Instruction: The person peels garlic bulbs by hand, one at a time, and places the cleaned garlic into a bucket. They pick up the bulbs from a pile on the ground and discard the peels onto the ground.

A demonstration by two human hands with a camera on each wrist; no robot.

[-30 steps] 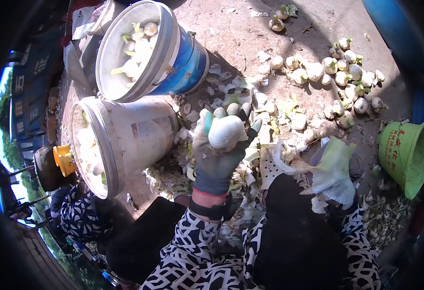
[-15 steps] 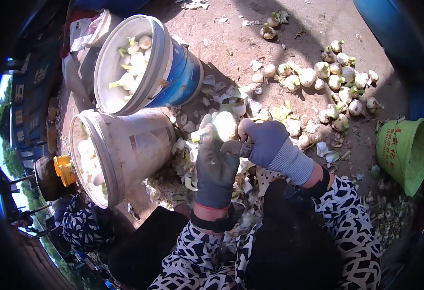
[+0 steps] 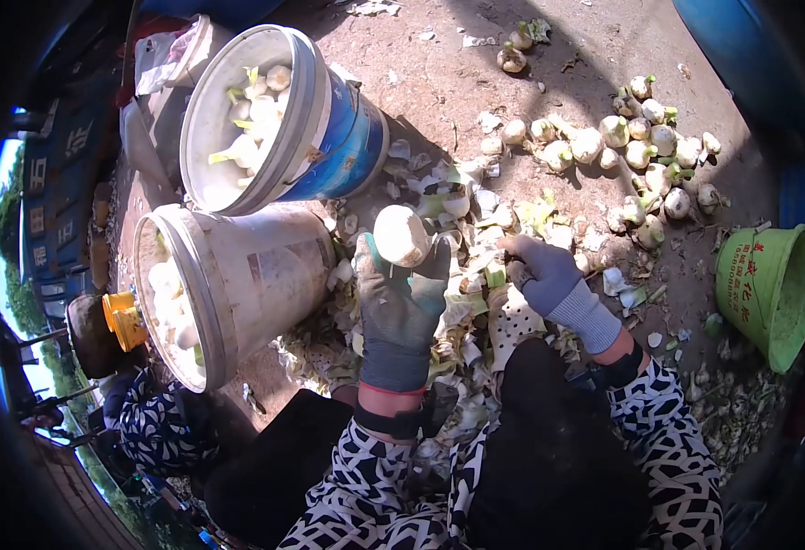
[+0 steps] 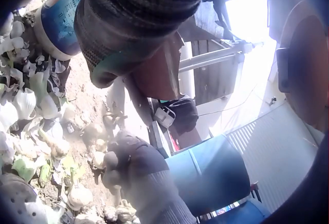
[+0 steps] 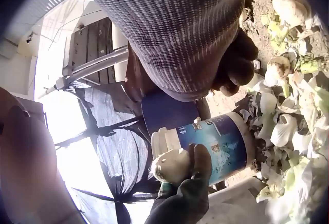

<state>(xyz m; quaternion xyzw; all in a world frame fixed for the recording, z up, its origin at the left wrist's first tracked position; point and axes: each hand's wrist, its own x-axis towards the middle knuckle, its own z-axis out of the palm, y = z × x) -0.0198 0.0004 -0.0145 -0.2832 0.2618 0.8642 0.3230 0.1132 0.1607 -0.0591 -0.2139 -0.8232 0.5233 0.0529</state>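
A round white bulb [image 3: 401,236] [image 5: 172,166] rests at the fingertips of my gloved left hand [image 3: 398,316] [image 5: 182,198], fingers and thumb bent round its lower part. To the right, apart from the bulb, is my right hand [image 3: 556,282] [image 4: 146,178] in a grey glove, its fingers loosely curled with a gap by the thumb. I see nothing in that hand. In the right wrist view its dark fingertips [image 5: 239,67] bend inward. Below both hands lie pale peeled skins and leaves [image 3: 462,321] [image 5: 285,131].
A blue and white bucket [image 3: 329,137] and a whitish bucket [image 3: 260,266], both tilted and holding white bulbs, stand at left. Unpeeled bulbs [image 3: 636,151] lie scattered on the ground at upper right. A green bucket [image 3: 751,284] is at far right; another person [image 3: 159,412] sits lower left.
Half a second ago both hands were together at the bulb; my right hand has since moved away to the right. The bulb now sits higher in my left hand, its stalk no longer showing.
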